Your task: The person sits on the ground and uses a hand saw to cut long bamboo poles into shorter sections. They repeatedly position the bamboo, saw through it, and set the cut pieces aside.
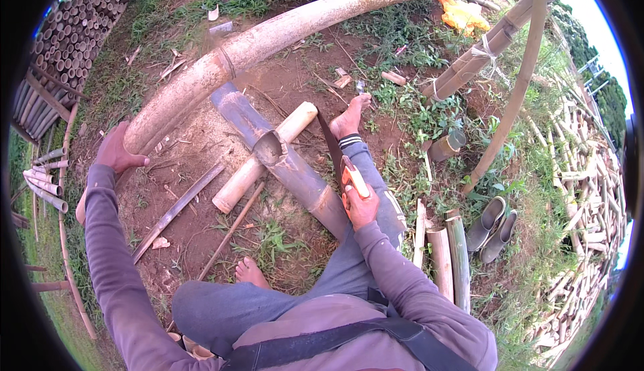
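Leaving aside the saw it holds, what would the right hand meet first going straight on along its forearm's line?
The right hand would probably meet the upper end of the pale bamboo length first, passing just beside the grey bamboo pole; depth is unclear.

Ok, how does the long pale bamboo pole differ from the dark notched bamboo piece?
The long pale pole is tan and speckled; the dark notched piece is greyish. The pole is far longer than the piece. The left hand touches the pole's near end; no hand touches the piece. Both are bamboo with joint rings.
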A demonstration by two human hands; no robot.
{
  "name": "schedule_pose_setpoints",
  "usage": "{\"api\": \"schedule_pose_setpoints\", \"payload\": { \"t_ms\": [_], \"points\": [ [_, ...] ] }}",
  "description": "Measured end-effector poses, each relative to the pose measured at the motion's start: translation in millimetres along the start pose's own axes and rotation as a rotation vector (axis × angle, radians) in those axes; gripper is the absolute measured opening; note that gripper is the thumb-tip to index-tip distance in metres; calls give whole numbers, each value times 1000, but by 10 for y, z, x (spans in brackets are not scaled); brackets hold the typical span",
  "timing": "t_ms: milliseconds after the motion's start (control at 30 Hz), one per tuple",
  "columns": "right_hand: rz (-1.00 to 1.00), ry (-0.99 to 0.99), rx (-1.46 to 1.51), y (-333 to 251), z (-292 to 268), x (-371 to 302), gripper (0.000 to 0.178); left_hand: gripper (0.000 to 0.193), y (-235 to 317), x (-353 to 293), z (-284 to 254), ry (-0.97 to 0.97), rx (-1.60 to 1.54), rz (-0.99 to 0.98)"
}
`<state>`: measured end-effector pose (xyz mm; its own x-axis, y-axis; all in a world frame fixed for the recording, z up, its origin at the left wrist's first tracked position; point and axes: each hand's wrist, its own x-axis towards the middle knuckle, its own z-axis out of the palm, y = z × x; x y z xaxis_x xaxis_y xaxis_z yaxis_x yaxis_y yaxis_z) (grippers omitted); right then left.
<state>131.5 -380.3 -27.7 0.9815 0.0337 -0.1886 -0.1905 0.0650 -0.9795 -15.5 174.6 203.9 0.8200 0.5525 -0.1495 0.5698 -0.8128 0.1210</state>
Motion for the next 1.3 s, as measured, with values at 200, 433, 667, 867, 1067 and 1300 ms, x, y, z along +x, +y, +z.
{"api": "schedule_pose_setpoints", "payload": {
  "t_ms": [200, 433, 667, 867, 1067, 1300],
  "points": [
    [-3, 17, -32, -38, 5, -17, 12, 125, 233, -388, -369, -193, 133, 78],
    [-500, 115, -706, -260, 223, 157, 30, 121, 108, -1192, -133, -7, 93, 246],
    [-433, -123, -1033, -66, 543, 680, 46, 122, 331, -1515, -216, -88, -318, 191],
    [-121, -291, -286, -252, 1032, 918, 83, 123, 420, -1756, -293, -30, -235, 195],
    [-138, -363, 885, -1763, 1941, 1921, 89, 111, 486, -1960, -249, 29, -168, 212],
    [-71, -455, 860, -1841, 1810, 1305, 82, 107, 407, -2328, -438, -73, -233, 149]
  ]
}}
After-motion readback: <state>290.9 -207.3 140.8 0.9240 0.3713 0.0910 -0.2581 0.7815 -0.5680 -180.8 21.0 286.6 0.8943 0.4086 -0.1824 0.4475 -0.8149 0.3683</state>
